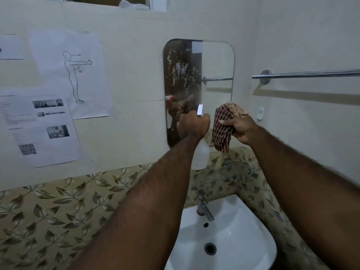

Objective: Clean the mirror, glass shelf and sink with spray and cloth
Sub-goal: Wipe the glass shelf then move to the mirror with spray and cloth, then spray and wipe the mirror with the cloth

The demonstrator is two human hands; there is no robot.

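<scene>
wall poster [70, 73] marked 90, spray bottle [200, 155], cloth [222, 131] held

One rounded wall mirror [216, 61], one white spray bottle [201, 154], one brown checked cloth [222, 129], one white ceramic sink [243, 230], three printed paper sheets [70, 71] [39, 131] [11, 47].

Mirror [198, 75] above sink [243, 240], posters [70, 75] left

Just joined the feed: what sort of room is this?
Most likely a bathroom: a white sink with a tap, a wall mirror above it, and a towel rail alongside.
</scene>
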